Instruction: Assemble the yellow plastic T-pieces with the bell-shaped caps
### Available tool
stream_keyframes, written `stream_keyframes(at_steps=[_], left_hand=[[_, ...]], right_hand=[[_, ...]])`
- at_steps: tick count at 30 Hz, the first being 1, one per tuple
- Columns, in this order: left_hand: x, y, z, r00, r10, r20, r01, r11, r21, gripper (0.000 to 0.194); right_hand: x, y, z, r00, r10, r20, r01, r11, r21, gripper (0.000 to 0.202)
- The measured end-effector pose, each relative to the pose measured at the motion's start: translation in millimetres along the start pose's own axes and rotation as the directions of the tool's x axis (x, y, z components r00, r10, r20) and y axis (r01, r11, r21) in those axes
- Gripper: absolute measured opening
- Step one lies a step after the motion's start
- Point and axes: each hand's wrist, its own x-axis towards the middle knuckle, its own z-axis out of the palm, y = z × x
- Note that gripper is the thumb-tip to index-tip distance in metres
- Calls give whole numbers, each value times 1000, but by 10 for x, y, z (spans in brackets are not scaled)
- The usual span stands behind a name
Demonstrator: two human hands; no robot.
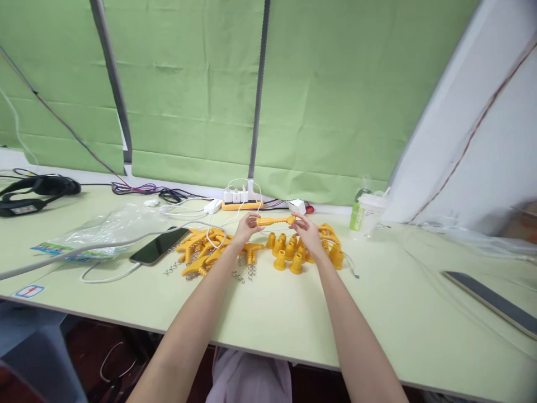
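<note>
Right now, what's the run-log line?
left hand: holds yellow piece, left end; right hand: holds its right end; corkscrews: piled left; caps: grouped right

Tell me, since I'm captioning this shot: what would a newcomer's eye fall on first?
Probably the yellow piece held roughly level between the left hand and right hand, near the picture's centre. Next, the yellow-handled spirals heaped to the left on the table and the yellow cups to the right. Behind, green cloth fills the background.

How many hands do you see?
2: the left hand is at the left end of the yellow piece, and the right hand is at its right end, beyond the yellow caps.
</note>
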Motion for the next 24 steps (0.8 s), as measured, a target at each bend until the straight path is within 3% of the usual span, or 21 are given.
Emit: stream_keyframes(at_steps=[8,16,24], left_hand=[[65,-71,-21,1000,-20,-20,19,999,-50,49],[74,-53,-43,997,-78,-2,78,996,-43,54],[77,-39,-52,998,-53,-21,52,998,-45,53]], right_hand=[[24,66,1,997,16,-78,-19,999,-41,38],[66,118,-31,977,-129,-169,86,967,-239,35],[29,83,12,998,1,-59,-6,996,-90,37]])
